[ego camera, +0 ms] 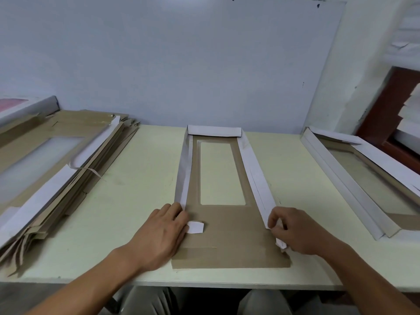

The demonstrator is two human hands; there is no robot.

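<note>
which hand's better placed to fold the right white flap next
Right. The right hand pinches the right white flap at its near end; the left hand lies flat on the opposite side.

A pale green table (141,178) fills the middle of the frame, backed by a light blue-grey wall (181,64). At the left edge lies a tall, uneven stack of flat brown cardboard blanks (75,169) with white paper strips and window cut-outs. Behind it, at the far left, a grey-edged board carries a pink sheet (11,104). At the right lies a folded white-walled frame (336,176), near a dark red window frame (381,114).
</note>
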